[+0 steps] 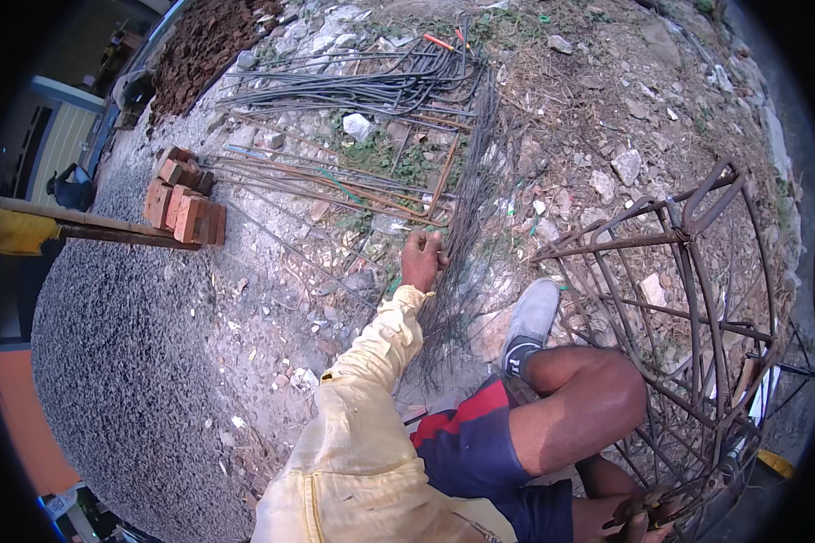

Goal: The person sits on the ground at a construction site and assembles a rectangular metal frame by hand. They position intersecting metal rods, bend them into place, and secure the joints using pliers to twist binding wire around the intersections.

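Note:
My left hand, in a pale yellow sleeve, reaches forward with its fingers curled together. It is at the left edge of a long bundle of thin dark binding wire lying on the ground. Whether a strand is between the fingers is too small to make out. Low at the right, my right hand is partly cut off by the frame edge. Its fingers are closed round a dark metal hand tool, whose exact kind is unclear. Close beside it stands a rusty rebar cage of bars and bent stirrups.
Bent steel bars lie in a pile ahead, with rusty straight bars nearer. Red bricks are stacked at left beside a gravel heap. Stones and rubble cover the ground. My shoe rests between the wire and the cage.

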### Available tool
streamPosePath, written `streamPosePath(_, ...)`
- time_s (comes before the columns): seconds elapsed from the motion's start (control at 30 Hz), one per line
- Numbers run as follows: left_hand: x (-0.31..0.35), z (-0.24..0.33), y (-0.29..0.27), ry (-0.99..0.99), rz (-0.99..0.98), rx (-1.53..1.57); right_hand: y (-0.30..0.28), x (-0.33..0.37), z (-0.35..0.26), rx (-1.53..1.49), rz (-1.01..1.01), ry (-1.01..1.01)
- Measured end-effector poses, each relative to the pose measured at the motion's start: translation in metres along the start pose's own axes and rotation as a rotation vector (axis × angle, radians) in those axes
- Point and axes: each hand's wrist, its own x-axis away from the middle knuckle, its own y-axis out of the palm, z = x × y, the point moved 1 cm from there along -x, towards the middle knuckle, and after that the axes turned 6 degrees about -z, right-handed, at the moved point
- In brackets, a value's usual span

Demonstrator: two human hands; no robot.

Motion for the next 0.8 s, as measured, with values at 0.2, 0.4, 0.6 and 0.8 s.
streamPosePath(0.2, 0.093, 0.098, 0.007, 0.03, 0.143, 0.355, 0.013, -0.012, 0.038, 0.118, -0.021, -0.052)
streamPosePath(0.4, 0.225, 0.177, 0.06, 0.532, -0.215, 0.161, 0.047, -0.025, 0.002, 0.159, 0.138, -0.357)
streamPosePath(0.6, 0.342, 0.231, 0.111, 0.706, -0.71, -0.127, 0.059, -0.018, -0.081, -0.44, 0.146, -0.608)
streamPosePath(0.8, 0.398, 0.231, 0.145, 1.295, -0.764, -0.299, -0.041, 0.016, -0.068, -0.718, 0.478, -1.086)
